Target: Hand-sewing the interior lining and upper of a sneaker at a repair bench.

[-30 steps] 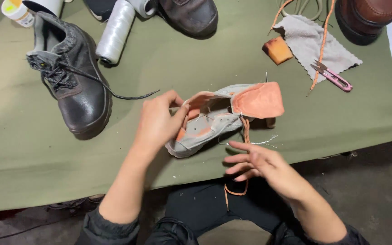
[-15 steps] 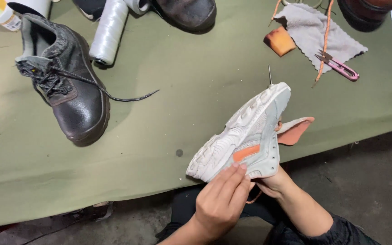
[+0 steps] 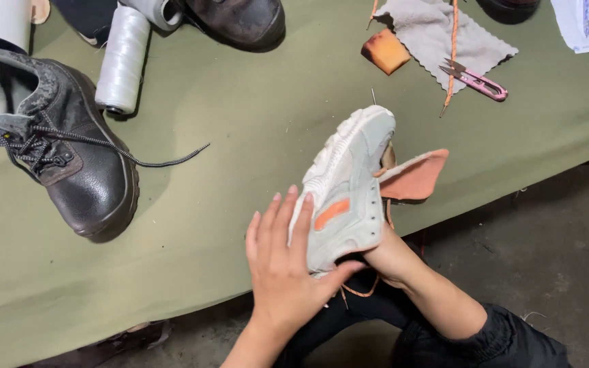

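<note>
Holding the pale sneaker (image 3: pixel 346 191) sole-up above the tabletop (image 3: pixel 240 136) edge, the right hand (image 3: pixel 388 255) clamped its heel from beneath, while the left hand (image 3: pixel 282 262) lay flat, fingers together, against its side; its long axis pointed away toward the toe.

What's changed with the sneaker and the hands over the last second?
The white sneaker was flipped from upper-side up to sole up. The left hand moved from its top to flat against the sole's side; the right hand now grips it underneath. The black boot and thread spool stayed put.
</note>
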